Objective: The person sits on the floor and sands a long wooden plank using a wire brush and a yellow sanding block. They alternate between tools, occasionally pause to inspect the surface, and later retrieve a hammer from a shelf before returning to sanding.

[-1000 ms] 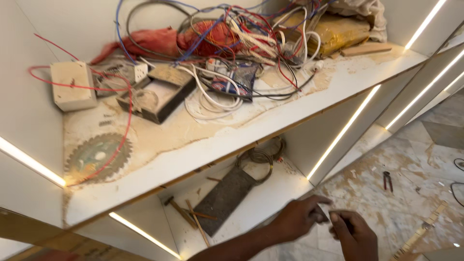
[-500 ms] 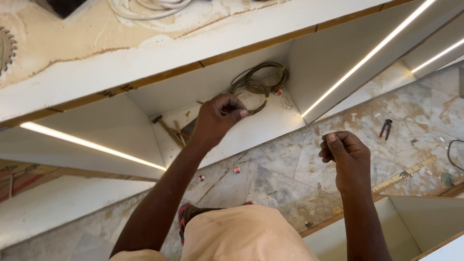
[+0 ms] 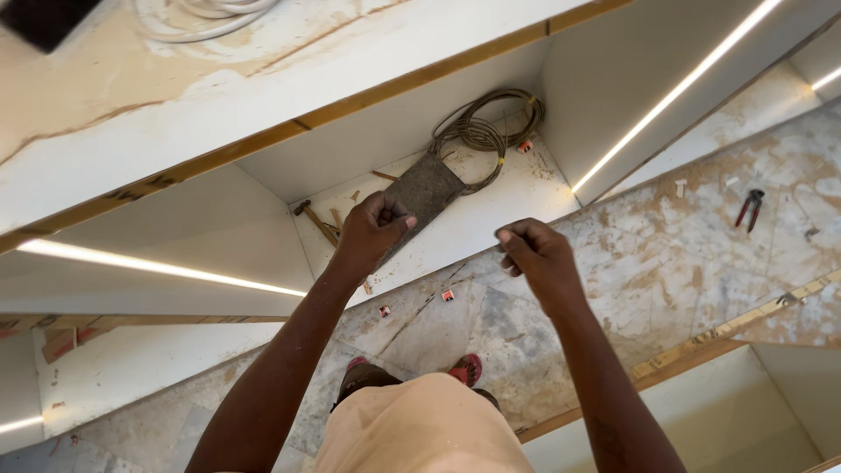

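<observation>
Felt strip — just beyond left hand fingertips.

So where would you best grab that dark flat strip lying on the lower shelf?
Probably at the near end of the dark flat strip, coming from the open shelf front. That end points outward beside the left hand; the far end lies under the wire coil.

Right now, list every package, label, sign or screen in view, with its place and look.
None show: no package, label, sign or screen.
Nearest things, all unmarked:
left hand at the dark flat strip on the white lower shelf.
right hand closed, above the marble floor.
coil of brown wire at the shelf's back.
red-handled pliers on the floor.
</observation>
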